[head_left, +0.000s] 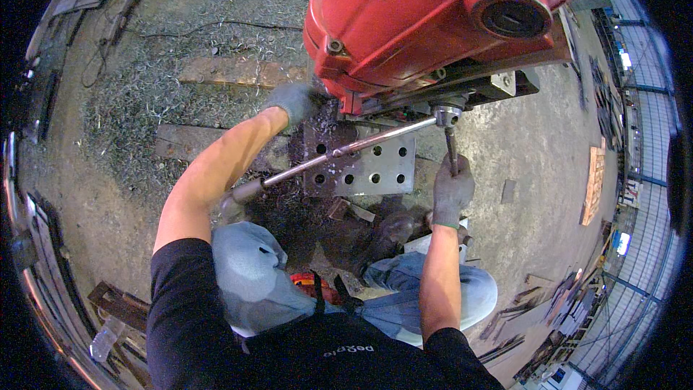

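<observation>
A large red drilling machine (pixel 404 22) fills the top of the head view. From the round metal hub (pixel 447 115) on its underside a long steel bar (pixel 346 150) slants to the lower left and ends in a dark grip. My right hand (pixel 453 191), in a grey glove, is closed round a short lever (pixel 452 148) on that hub. Also gloved, my left hand (pixel 292 104) reaches to the machine's lower left end, its fingers hidden in shadow there. Beneath the bar lies a steel plate (pixel 362 179) with several round holes drilled in it.
Metal shavings (pixel 137 115) cover the floor on the left, around rusty flat bars (pixel 238 70) and a dark cable (pixel 231 23). A small block (pixel 350 209) lies just before the plate. An orange-brown wooden pallet (pixel 593 186) lies at the far right.
</observation>
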The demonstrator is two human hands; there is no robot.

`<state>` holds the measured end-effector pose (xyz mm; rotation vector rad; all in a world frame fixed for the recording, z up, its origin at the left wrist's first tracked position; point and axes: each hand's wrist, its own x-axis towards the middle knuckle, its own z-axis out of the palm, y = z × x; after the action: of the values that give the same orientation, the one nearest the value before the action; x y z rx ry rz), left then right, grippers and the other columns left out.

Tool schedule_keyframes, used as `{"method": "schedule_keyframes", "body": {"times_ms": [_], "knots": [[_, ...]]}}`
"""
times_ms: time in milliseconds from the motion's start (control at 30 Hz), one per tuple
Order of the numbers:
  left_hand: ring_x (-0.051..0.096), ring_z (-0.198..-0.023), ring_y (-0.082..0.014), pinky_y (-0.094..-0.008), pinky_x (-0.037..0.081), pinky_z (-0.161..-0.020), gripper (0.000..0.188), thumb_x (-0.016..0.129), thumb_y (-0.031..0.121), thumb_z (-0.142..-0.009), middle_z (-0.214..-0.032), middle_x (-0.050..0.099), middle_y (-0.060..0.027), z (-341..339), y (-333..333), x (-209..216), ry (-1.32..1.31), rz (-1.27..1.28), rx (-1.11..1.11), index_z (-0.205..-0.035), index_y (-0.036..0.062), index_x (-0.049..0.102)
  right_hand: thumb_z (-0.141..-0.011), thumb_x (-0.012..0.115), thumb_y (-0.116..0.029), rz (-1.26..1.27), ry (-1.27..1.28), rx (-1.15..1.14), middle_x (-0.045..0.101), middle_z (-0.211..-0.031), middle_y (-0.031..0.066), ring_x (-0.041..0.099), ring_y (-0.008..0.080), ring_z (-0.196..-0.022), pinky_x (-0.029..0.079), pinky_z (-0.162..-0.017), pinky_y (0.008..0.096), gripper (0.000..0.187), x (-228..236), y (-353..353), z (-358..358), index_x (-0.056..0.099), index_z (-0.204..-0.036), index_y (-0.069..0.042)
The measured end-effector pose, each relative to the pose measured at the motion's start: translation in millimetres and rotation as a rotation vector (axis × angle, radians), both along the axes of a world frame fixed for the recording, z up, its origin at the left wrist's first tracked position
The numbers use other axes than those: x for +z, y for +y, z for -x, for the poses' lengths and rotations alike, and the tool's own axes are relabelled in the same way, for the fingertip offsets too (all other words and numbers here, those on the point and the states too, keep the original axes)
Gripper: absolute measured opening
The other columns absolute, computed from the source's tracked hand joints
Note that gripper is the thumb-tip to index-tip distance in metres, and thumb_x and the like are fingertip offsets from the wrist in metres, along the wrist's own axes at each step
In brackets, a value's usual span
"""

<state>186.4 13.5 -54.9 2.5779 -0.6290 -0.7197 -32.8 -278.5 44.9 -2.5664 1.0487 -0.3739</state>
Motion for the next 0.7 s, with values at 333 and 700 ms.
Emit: {"method": "schedule_keyframes", "body": {"times_ms": [333, 700], "knots": [[0.068, -0.094, -0.0406, -0.0509, 0.054, -0.079, 0.034, 0.055, 0.040, -0.089, -0.102, 0.071, -0.0196, 19.8, -3.8, -6.0, -0.035, 0.028, 0.037, -0.109, 0.0185, 0.072, -0.092, 0.061, -0.040, 0.011, 0.024, -0.001, 0.070, -0.083, 0.0187, 0.069, 0.0377, -0.079, 0.051, -0.068, 0.0438, 0.032, 2.6, -1.5, -0.7, 0.070, -0.104, -0.012], [0.068, -0.091, -0.0418, -0.0530, 0.052, -0.075, 0.033, 0.051, 0.039, -0.092, -0.096, 0.070, -0.0204, 32.8, 7.1, -2.0, -0.195, -0.073, 0.010, -0.104, 0.0132, 0.068, -0.088, 0.065, -0.033, -0.061, 0.012, -0.015, 0.069, -0.089, 0.0185, 0.068, 0.0358, -0.081, 0.051, -0.071, 0.0433, 0.028, -9.1, -1.9, -2.6, 0.068, -0.102, -0.009]]}}
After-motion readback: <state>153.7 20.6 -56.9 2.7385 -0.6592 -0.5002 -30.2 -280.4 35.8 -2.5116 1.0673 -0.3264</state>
